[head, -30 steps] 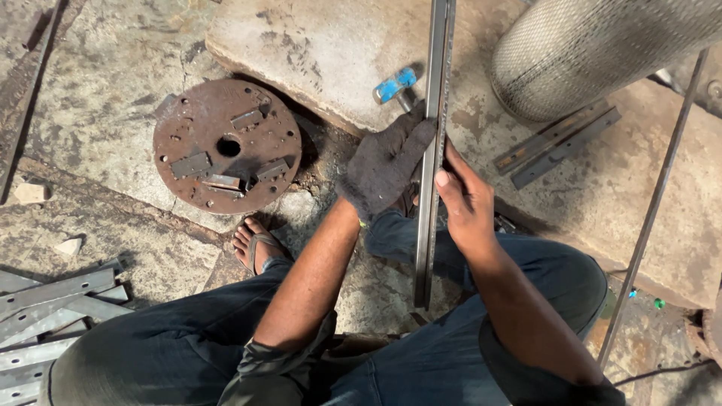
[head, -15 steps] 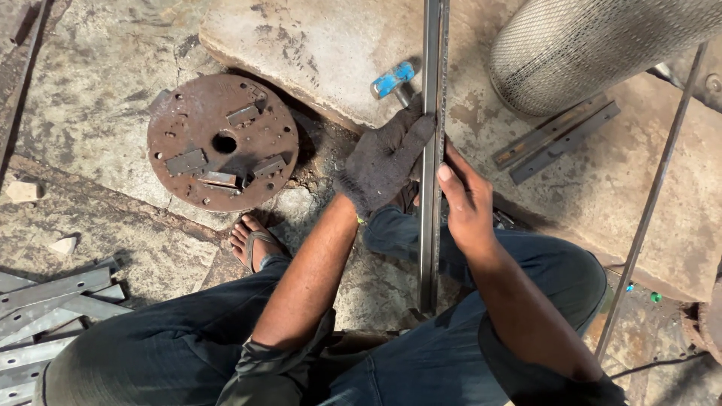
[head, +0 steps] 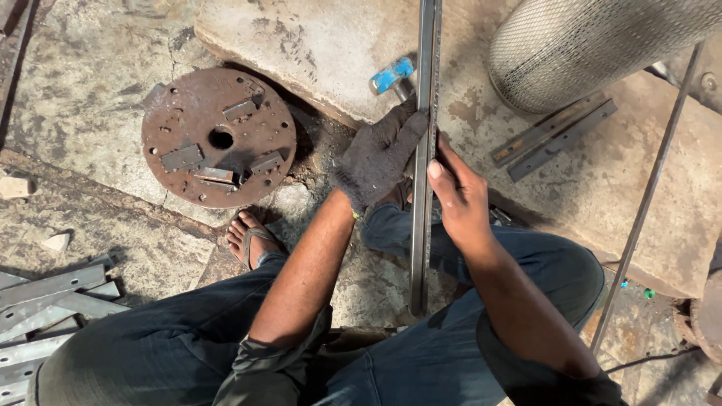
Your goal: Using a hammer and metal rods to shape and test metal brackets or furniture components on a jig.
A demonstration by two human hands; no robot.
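Looking down from the head view: rough, stained concrete floor point(head: 90, 98), cracked and dusty, with a raised pale stone slab point(head: 316, 53) across the top. No bench; the work lies on slab and floor. Person seated low, knees in dark blue trousers spread, one sandalled foot point(head: 252, 239) on the floor.

Hands: left hand point(head: 380, 154), in a dark grey knit work glove, lies palm-down with fingers spread flat against the left side of a long narrow grey steel bar point(head: 426, 90). Right hand point(head: 455, 197), bare, is curled around the bar's right edge, thumb pointing up along it, fingers wrapped behind. Both hands are closed against the bar from opposite sides, gripping it between them. Forearms converge from the lap.

Bar position: runs nearly straight from the top edge of the view, over the slab edge, down between the knees; its lower end sits near the floor between the legs.

Surroundings: round rusty steel disc with a centre hole and small welded plates point(head: 218, 137) on the floor, left of the gloved hand, well apart from it. Blue-handled tool point(head: 392, 75) on the slab just left of the bar. Large grey mesh-covered cylinder point(head: 594, 45) at upper right. Two short flat steel strips point(head: 553, 137) lie side by side on the slab. Thin steel rod point(head: 647, 195) slants down the right side. Stack of flat grey steel strips point(head: 45, 301) at lower left. No packages or signs seen.
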